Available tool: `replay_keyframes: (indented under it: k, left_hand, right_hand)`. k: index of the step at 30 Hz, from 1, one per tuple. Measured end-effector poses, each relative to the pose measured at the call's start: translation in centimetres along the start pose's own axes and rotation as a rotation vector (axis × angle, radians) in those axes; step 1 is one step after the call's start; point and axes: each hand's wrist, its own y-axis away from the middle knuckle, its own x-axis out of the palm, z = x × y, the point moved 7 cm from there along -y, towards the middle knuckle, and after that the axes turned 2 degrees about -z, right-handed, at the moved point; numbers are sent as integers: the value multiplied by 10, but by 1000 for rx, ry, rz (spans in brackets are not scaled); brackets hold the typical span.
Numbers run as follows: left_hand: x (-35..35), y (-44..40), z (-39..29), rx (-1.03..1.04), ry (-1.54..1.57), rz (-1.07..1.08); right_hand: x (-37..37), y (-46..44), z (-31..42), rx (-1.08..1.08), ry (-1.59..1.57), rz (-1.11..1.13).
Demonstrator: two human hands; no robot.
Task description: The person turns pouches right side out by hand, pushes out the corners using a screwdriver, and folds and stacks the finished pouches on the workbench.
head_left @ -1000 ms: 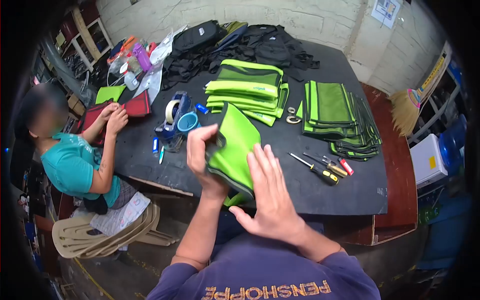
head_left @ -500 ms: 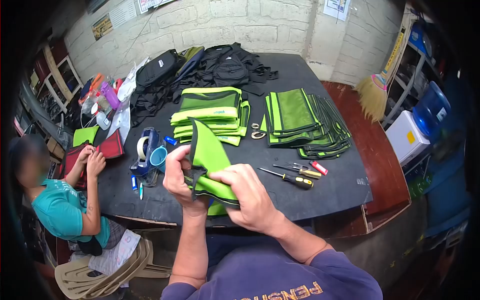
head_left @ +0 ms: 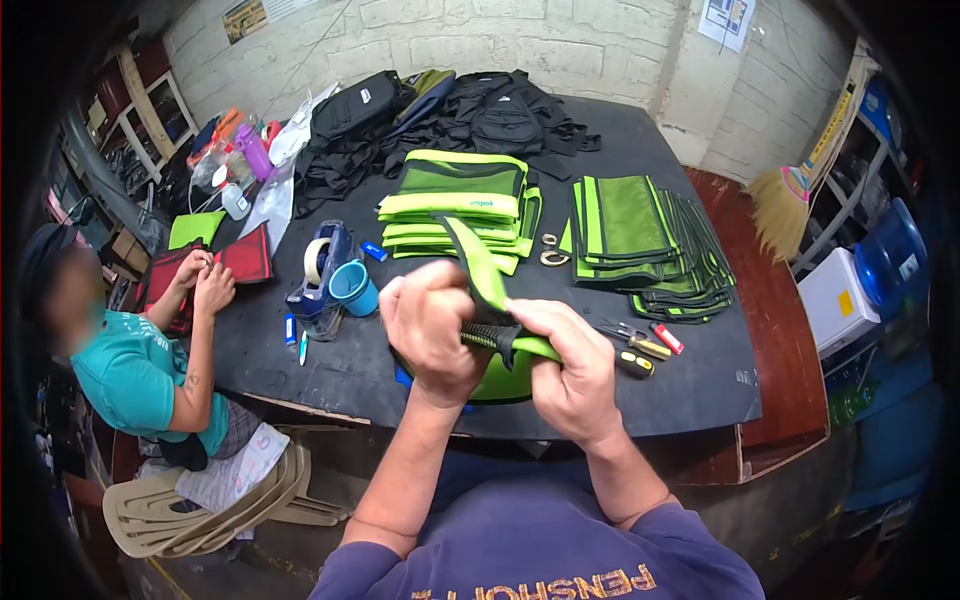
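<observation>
Both my hands grip a bright green fabric pouch (head_left: 505,382) with black edging and dark mesh, held above the table's front edge. My left hand (head_left: 432,325) is closed around its left side, the fingers curled in a fist. Pinched between the thumb and fingers of my right hand (head_left: 575,365) is the pouch's right edge. One green flap sticks up between the hands. Behind them lies a stack of folded green pouches (head_left: 450,203). Farther right, flat green mesh pouches (head_left: 625,230) lie in an overlapping pile. Near my right hand is a yellow-and-black screwdriver (head_left: 636,365), partly hidden.
A blue cup (head_left: 355,290) and a tape dispenser (head_left: 318,265) stand left of my hands. Black backpacks (head_left: 360,105) lie at the back. A co-worker in a teal shirt (head_left: 140,375) handles red fabric (head_left: 246,256) at the left. A broom (head_left: 780,205) leans at the right.
My hands have turned the pouch, and its raised flap is now narrower and folded. My left hand has closed more tightly. The view has shifted, moving the table's things rightward.
</observation>
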Motion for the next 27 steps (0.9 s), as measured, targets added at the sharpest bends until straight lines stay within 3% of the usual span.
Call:
replay_keyframes:
  k: [2, 7, 11, 14, 19, 23, 26, 27]
  left_hand:
    - [0, -3, 9, -145, -2, -102]
    - [3, 13, 30, -296, 156, -43]
    - [-5, 25, 43, -492, 297, -2]
    - [-7, 33, 44, -572, 316, -54]
    - [-13, 37, 47, -458, 203, -125]
    - [-15, 42, 41, -464, 303, -162]
    - [-20, 34, 21, -92, 35, -29]
    - [-20, 34, 18, -93, 33, -28]
  right_hand:
    - [-2, -3, 6, -133, -6, -29]
    - [11, -7, 23, -128, 41, -101]
    - [16, -9, 14, 55, 126, 22]
    - [5, -20, 35, -258, 203, -183]
    - [20, -10, 30, -292, 3, -134]
    - [19, -14, 18, -189, -25, -119]
    - [19, -15, 15, -187, -134, -88]
    - [18, -14, 15, -185, -136, -86]
